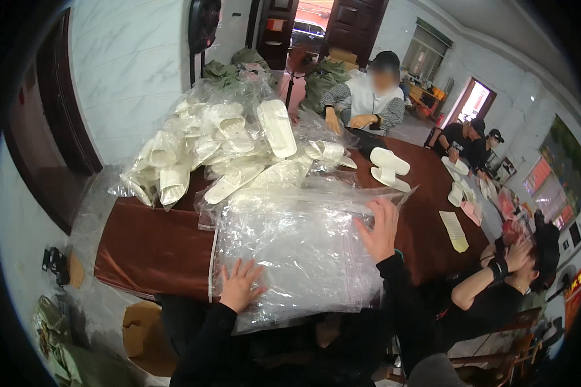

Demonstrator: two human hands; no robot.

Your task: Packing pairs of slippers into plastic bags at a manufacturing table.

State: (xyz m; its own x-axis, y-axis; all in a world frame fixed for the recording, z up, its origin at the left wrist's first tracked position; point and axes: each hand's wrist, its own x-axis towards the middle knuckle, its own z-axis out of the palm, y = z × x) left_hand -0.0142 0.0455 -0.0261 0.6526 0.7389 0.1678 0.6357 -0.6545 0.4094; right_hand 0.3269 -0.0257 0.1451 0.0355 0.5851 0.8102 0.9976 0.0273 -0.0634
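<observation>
The left hand (241, 286) lay splayed and the right hand (379, 229) loosely open, neither visibly gripping, on clear plastic (297, 251) overhanging the desk's (155, 251) near edge, apparently smoothing it; next seemingly called for pinching an edge.

Moderate indoor light, with daylight from the far side.
The far doorway (311, 27) and the side doorway (476, 97) look very bright. White glare breaks over the clear plastic (290, 251); the brown tablecloth (155, 245) is darker. The left door frame (64, 109) bends, and the corners are black.
</observation>
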